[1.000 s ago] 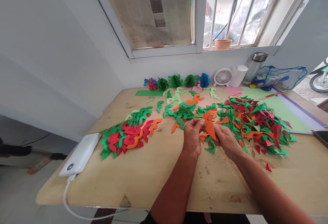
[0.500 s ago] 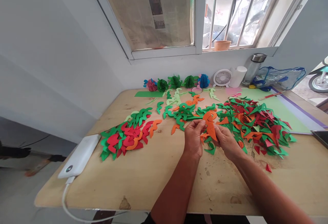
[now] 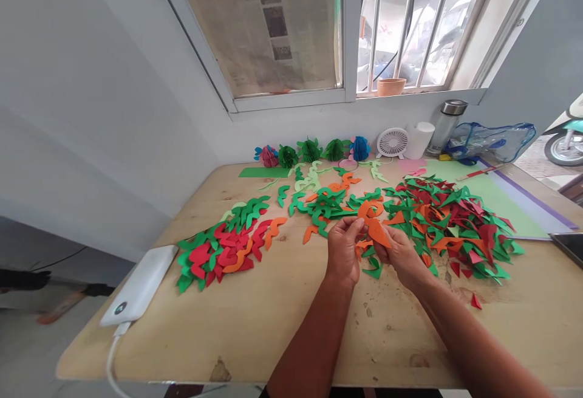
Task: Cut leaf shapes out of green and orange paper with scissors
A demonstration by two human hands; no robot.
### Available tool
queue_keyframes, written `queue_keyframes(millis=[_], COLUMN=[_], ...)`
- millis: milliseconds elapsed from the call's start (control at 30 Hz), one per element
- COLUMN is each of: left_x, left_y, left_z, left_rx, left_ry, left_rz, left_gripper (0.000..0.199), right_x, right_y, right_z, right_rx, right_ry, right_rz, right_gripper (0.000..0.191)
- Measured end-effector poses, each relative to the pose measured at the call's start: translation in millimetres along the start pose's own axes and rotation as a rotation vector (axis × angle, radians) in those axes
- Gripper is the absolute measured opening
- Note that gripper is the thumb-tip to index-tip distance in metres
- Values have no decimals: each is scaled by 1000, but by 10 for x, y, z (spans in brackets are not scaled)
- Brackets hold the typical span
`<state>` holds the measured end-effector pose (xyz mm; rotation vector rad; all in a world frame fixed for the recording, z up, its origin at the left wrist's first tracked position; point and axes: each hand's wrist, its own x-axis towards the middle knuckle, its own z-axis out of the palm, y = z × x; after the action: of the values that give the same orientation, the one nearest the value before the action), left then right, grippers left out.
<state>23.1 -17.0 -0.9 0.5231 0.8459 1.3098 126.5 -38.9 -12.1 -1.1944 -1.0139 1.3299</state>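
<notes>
An orange paper cutout [image 3: 376,228] is held between both hands above the middle of the table. My left hand [image 3: 345,249] pinches its left side between thumb and fingers. On its lower right side, my right hand [image 3: 399,253] grips the pointed end. Just behind the hands lie green curved paper pieces [image 3: 328,200] mixed with orange ones. To the right is a large heap of green, red and orange scraps [image 3: 449,216]. A pile of red, green and orange wavy cutouts [image 3: 228,246] rests on the left.
A white power bank [image 3: 139,285] with a cable lies at the table's left edge [image 3: 91,331]. Folded paper ornaments [image 3: 310,150], a small white fan [image 3: 392,143], a bottle [image 3: 448,126] and a clear blue-edged bag [image 3: 494,138] line the back by the wall.
The orange cutout has turned in my fingers, its pointed end now lying lower right toward my right hand. The camera view has shifted slightly.
</notes>
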Motion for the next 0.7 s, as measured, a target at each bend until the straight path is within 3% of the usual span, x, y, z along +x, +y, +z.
queue_keyframes(millis=[700], left_x=[36], left_y=[-36], left_z=[-21], left_rx=[-24], left_ry=[-9], left_rz=[22], left_gripper=[23], right_x=[4], right_y=[41], right_z=[-30], right_rx=[-21], right_ry=[-36], right_rz=[0], right_gripper=[54])
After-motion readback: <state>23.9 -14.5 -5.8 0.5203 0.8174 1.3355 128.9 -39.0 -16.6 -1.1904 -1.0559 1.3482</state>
